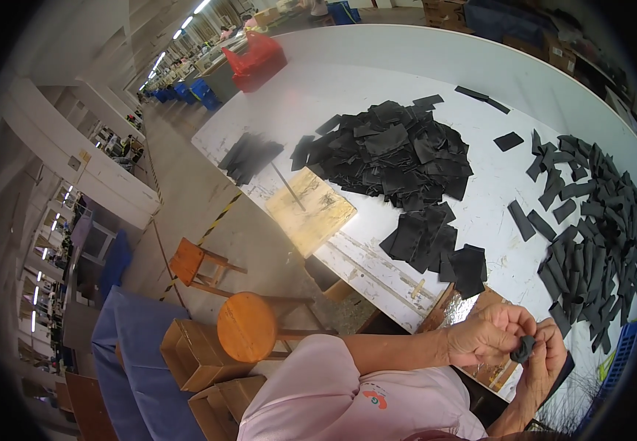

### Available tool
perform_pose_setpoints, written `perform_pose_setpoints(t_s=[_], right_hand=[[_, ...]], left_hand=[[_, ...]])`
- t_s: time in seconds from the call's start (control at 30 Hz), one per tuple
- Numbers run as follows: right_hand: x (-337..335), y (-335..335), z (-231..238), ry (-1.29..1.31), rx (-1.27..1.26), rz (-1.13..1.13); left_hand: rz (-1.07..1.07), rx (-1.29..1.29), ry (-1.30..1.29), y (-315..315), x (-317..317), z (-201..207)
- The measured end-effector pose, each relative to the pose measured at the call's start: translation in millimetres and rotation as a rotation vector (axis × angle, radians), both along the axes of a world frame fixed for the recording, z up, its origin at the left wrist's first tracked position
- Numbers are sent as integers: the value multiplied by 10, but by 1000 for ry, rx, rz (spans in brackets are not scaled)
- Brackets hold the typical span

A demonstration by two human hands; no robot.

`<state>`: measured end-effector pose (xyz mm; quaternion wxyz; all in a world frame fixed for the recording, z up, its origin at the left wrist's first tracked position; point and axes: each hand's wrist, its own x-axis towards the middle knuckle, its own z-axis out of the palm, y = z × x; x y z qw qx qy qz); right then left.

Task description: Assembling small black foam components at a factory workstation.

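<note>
Both hands low at the near right, over the desk's near edge. Left hand [489,334] curled, fingers bent toward the right hand [548,360], the two touching around a small dark scrap [523,348] — pinched between the fingertips of both, crumpled or folded, exact shape hard to tell. Scrap held in the air just above a brownish board [480,305] at the desk edge, not resting on anything.

White desk [377,81] stretching away to the far right, scuffed and stained. Large heap of black cut pieces [395,151] in the middle, well apart from the hands, with a looser trail of flat black squares [436,246] running nearer, ending just beyond the left hand. Second pile of narrower black strips [598,220] on the right, reaching down close beside the right hand. Small separate stack of black pieces [250,156] at the desk's left end. Yellowish wooden block [309,208] with a thin upright rod at the left edge, between that stack and the big heap.

Beyond the desk on the left — round wooden stool [247,325], a smaller square stool [188,259], cardboard boxes [197,354] on the floor, a red bin [259,59] at the far end.
</note>
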<state>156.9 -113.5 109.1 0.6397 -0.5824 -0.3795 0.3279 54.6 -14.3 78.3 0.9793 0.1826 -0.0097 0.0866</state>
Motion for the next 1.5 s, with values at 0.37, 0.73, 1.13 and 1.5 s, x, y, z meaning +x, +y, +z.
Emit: perform_pose_setpoints(t_s=[0.37,0.73,1.13,1.5], right_hand=[[111,194,-280,119,-70,-50],[132,181,-389,149,54,-133],[221,149,-881,339,-71,28],[202,303,-615,313,-132,0]], left_hand=[[-116,-201,-123,139,79,-68],[-68,-255,-67,168,182,-71],[-98,-213,231,246,189,-617],[33,-610,77,230,250,-544]])
